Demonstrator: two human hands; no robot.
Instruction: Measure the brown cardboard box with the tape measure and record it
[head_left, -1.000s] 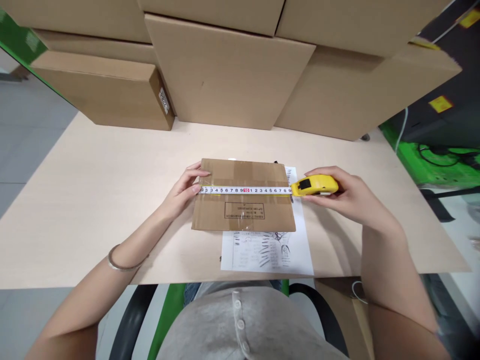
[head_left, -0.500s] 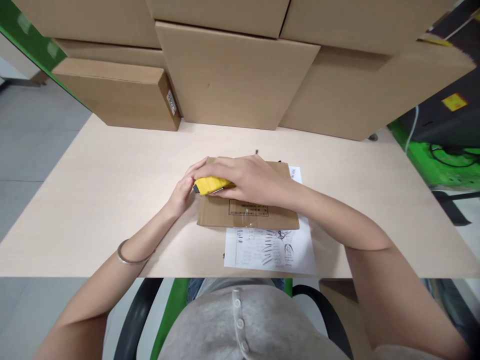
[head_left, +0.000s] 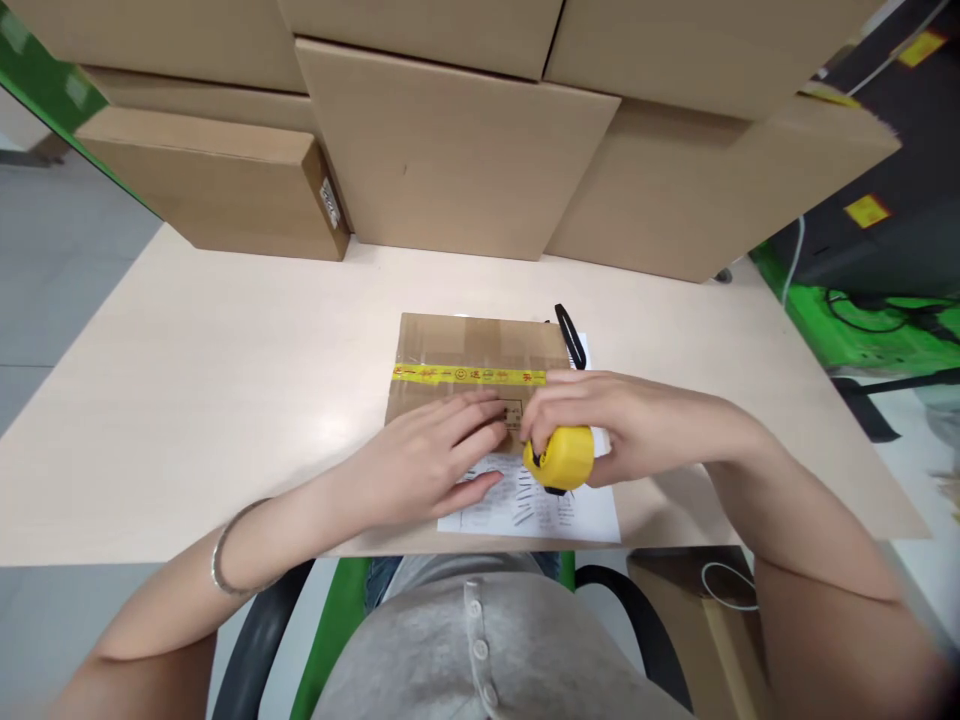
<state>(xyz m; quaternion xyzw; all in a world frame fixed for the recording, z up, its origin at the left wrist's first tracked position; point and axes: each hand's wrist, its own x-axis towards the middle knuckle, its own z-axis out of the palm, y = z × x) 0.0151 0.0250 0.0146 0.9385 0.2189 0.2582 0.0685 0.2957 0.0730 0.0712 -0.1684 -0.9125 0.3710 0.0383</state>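
Observation:
A flat cardboard box (head_left: 420, 340) lies on the table in front of me, with a yellow strip (head_left: 461, 375) printed in red running across its top. My left hand (head_left: 442, 450) rests on the box's near left part, fingers stretched out and slightly apart. At the box's near right corner, my right hand (head_left: 600, 420) is closed round a yellow and black tape measure (head_left: 566, 458). A narrow black strap-like piece (head_left: 571, 336) shows just beyond the right hand; its connection to anything is unclear. Beneath the box sticks out a sheet of paper (head_left: 495, 505) with handwritten marks.
Large cardboard boxes (head_left: 450, 160) form a wall along the table's back. A smaller closed box (head_left: 247, 200) stands at the back left. To the right are dark equipment (head_left: 862, 240) and cables on a green surface (head_left: 840, 335). The table's front edge is near my body.
My right hand has moved right and nearer with the tape measure, uncovering the yellow strip. My left hand has gone from the box's left edge onto its near part. The view has shifted slightly.

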